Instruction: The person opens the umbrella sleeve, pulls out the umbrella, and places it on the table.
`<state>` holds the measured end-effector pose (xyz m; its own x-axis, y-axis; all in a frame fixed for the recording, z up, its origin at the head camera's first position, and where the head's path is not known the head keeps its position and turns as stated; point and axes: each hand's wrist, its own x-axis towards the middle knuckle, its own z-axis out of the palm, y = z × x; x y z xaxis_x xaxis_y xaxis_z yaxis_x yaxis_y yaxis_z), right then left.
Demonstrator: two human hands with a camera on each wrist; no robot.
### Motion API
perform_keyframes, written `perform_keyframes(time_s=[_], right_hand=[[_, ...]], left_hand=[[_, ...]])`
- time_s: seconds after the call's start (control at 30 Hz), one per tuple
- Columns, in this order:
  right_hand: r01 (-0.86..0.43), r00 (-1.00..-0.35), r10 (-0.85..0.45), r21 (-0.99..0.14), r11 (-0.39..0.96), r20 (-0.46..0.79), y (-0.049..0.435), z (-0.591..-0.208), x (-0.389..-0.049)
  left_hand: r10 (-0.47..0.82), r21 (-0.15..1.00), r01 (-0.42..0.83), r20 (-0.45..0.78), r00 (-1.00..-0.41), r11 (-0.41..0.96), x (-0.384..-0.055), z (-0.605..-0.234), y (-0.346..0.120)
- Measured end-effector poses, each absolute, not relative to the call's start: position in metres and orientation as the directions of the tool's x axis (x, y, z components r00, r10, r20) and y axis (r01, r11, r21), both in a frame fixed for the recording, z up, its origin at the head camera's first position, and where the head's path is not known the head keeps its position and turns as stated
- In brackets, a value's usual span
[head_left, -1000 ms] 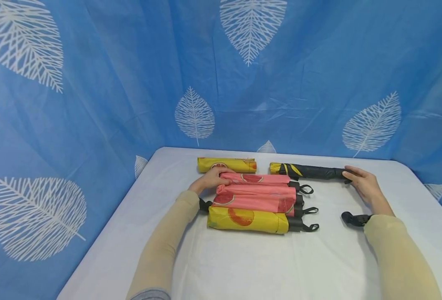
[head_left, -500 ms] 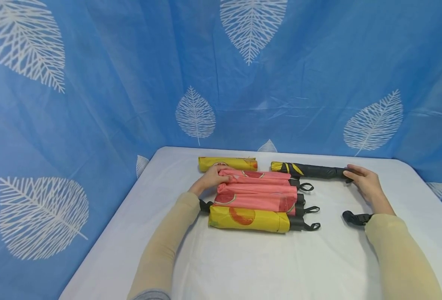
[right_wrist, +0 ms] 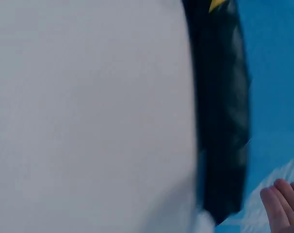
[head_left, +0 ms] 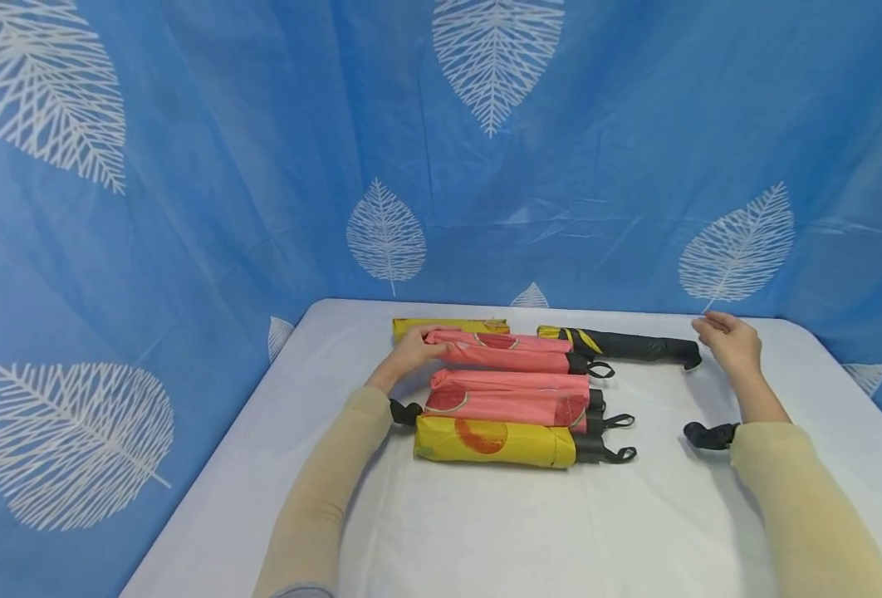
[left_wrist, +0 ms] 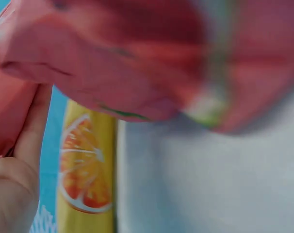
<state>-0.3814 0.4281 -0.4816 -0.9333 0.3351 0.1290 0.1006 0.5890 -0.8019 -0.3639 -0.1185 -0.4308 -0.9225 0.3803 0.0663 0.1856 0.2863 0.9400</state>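
Note:
My left hand (head_left: 411, 353) grips the left end of a pink folded umbrella (head_left: 516, 352) with a watermelon print. Its black handle and strap point right, and a gap separates it from the pink umbrellas in front. Close in the left wrist view, the pink cloth (left_wrist: 127, 63) hides part of the fingers. Behind it lies a yellow umbrella (head_left: 452, 323), partly covered, with an orange-slice print. On the right, a black umbrella with yellow marks (head_left: 635, 345) lies along the back. My right hand (head_left: 736, 345) is just past its right end, fingers loosely extended and holding nothing.
In front lie more pink umbrellas (head_left: 516, 404) side by side, then a yellow umbrella (head_left: 497, 441), their handles and straps pointing right. A white cloth (head_left: 531, 531) covers the table. A blue curtain with white leaves (head_left: 605, 166) hangs behind and at the sides.
My left hand has shifted the pink umbrella backward, away from the other pink ones and over the yellow one. My right hand has let go of the black umbrella's end and risen slightly.

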Motion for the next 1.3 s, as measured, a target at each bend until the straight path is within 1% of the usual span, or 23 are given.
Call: perform_keyframes(time_s=[0.03, 0.1, 0.17, 0.2, 0.23, 0.3, 0.4, 0.43, 0.47, 0.5, 0.63, 0.77, 0.87, 1.0, 1.07, 1.1, 1.2, 1.3], right_hand=[[0.065, -0.937, 0.311, -0.799, 0.597, 0.156, 0.428, -0.486, -0.391], [-0.034, -0.955, 0.221, -0.813, 0.581, 0.198, 0.420, -0.485, -0.405], [-0.126, -0.971, 0.113, -0.857, 0.500, 0.209, 0.401, -0.474, -0.409], [-0.162, -0.978, 0.046, -0.878, 0.451, 0.204, 0.389, -0.463, -0.406], [-0.190, -0.979, -0.007, -0.912, 0.363, 0.201, 0.377, -0.454, -0.401], [-0.206, -0.978, -0.088, -0.939, 0.277, 0.189, 0.349, -0.429, -0.385], [-0.179, -0.975, -0.168, -0.958, 0.222, 0.144, 0.312, -0.396, -0.359], [-0.169, -0.976, -0.173, -0.963, 0.211, 0.134, 0.302, -0.390, -0.352], [-0.156, -0.976, -0.186, -0.959, 0.238, 0.113, 0.292, -0.382, -0.346], [-0.138, -0.976, -0.195, -0.966, 0.217, 0.096, 0.286, -0.379, -0.342], [-0.106, -0.970, -0.237, -0.971, 0.212, 0.054, 0.271, -0.379, -0.334], [-0.135, -0.969, -0.237, -0.942, 0.308, 0.061, 0.268, -0.388, -0.332], [-0.151, -0.973, -0.215, -0.929, 0.339, 0.079, 0.264, -0.389, -0.326], [-0.148, -0.977, -0.192, -0.942, 0.301, 0.092, 0.258, -0.381, -0.314], [-0.153, -0.976, -0.192, -0.957, 0.245, 0.107, 0.257, -0.380, -0.310], [-0.153, -0.975, -0.190, -0.969, 0.194, 0.116, 0.259, -0.383, -0.312], [-0.160, -0.966, -0.196, -0.986, -0.047, 0.166, 0.263, -0.392, -0.319], [-0.151, -0.959, -0.191, -0.949, -0.279, 0.208, 0.264, -0.397, -0.323]], left_hand=[[0.379, 0.945, 0.192, 0.081, -0.922, 0.266, -0.364, -0.428, -0.119], [0.372, 0.956, 0.201, 0.112, -0.921, 0.211, -0.364, -0.423, -0.121], [0.361, 0.964, 0.212, 0.142, -0.921, 0.162, -0.366, -0.418, -0.121], [0.356, 0.966, 0.216, 0.153, -0.922, 0.144, -0.367, -0.417, -0.121], [0.351, 0.968, 0.218, 0.162, -0.922, 0.124, -0.368, -0.414, -0.120], [0.344, 0.971, 0.218, 0.173, -0.923, 0.096, -0.369, -0.410, -0.119], [0.354, 0.974, 0.221, 0.191, -0.915, 0.044, -0.370, -0.404, -0.117], [0.358, 0.974, 0.223, 0.197, -0.913, 0.031, -0.370, -0.402, -0.116], [0.363, 0.974, 0.227, 0.204, -0.909, 0.019, -0.370, -0.401, -0.116], [0.368, 0.973, 0.230, 0.212, -0.905, 0.006, -0.370, -0.399, -0.115], [0.375, 0.973, 0.229, 0.219, -0.901, -0.017, -0.370, -0.397, -0.115], [0.362, 0.978, 0.207, 0.193, -0.912, -0.002, -0.370, -0.396, -0.113], [0.364, 0.980, 0.199, 0.182, -0.913, 0.010, -0.370, -0.400, -0.113], [0.382, 0.978, 0.210, 0.193, -0.904, 0.001, -0.369, -0.404, -0.114], [0.389, 0.978, 0.210, 0.198, -0.900, -0.010, -0.368, -0.405, -0.114], [0.391, 0.978, 0.207, 0.198, -0.899, -0.018, -0.367, -0.405, -0.113], [0.404, 0.980, 0.191, 0.198, -0.893, -0.058, -0.364, -0.404, -0.113], [0.412, 0.978, 0.191, 0.210, -0.887, -0.087, -0.362, -0.405, -0.113]])
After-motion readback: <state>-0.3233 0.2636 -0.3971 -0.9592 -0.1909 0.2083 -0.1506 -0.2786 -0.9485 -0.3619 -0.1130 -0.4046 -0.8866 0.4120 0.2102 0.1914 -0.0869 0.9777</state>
